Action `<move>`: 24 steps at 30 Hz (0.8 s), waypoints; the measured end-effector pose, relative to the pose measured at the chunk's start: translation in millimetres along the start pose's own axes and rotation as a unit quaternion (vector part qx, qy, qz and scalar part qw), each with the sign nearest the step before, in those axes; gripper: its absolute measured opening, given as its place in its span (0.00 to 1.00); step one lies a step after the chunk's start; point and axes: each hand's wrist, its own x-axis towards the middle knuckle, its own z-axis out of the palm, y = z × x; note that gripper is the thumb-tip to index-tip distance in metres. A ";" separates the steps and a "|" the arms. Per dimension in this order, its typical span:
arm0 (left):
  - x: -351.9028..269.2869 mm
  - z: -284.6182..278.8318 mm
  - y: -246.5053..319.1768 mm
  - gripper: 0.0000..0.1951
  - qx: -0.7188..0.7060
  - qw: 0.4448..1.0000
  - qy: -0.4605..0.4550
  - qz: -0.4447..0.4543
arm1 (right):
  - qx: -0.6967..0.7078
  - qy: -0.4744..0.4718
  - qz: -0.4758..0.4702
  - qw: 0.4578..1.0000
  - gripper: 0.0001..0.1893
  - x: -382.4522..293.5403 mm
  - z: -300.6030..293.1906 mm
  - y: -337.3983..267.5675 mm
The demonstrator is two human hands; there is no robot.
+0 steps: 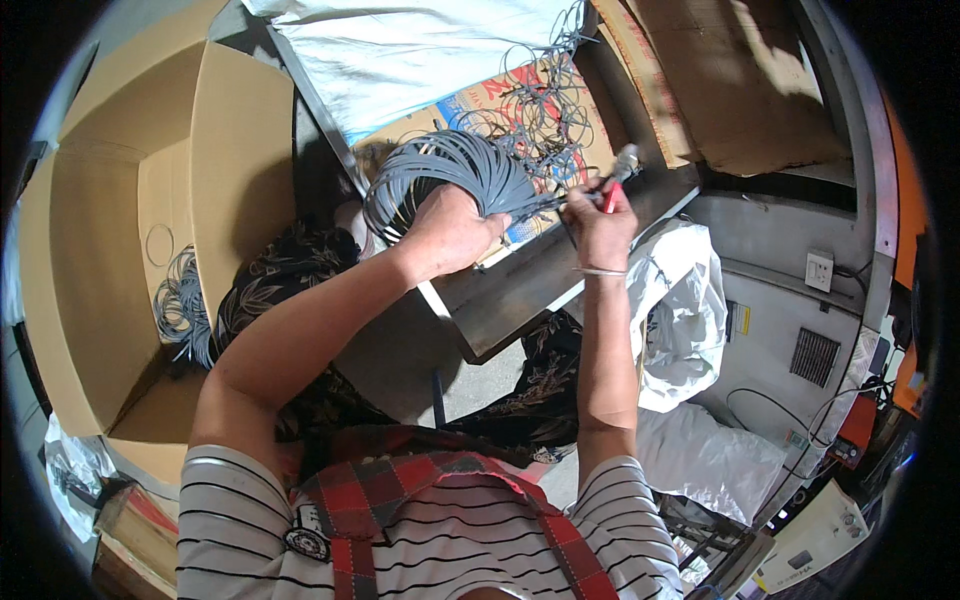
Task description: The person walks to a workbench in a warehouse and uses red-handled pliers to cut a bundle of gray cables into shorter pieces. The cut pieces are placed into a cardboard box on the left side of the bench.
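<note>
A thick coil of grey rings [450, 161], like rubber or plastic cord, hangs around my left hand [457, 229], which grips the bundle from inside. At its right end, where dark ends come together, is my right hand [602, 217], closed around a small tool with a red handle [614, 196]; its exact kind is unclear. A shiny, crumpled piece of clear or silvery material [627, 159] shows just beyond that tool. Behind my hands, many loose, tangled grey rings [547, 112] lie on printed cardboard [465, 105] on a metal-edged worktable [517, 292].
To the left stands an open cardboard box [240, 142] with a bundle of grey rings [182, 300] inside. A white sheet [420, 52] covers the table's far part. White plastic bags [679, 315] hang at the right, beside a metal cabinet with a wall socket [819, 271].
</note>
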 end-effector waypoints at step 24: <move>11.2 -26.4 36.1 0.14 -0.105 0.987 -0.123 -0.012 | 0.029 0.046 -0.013 0.998 0.07 -18.0 -101.6 -41.2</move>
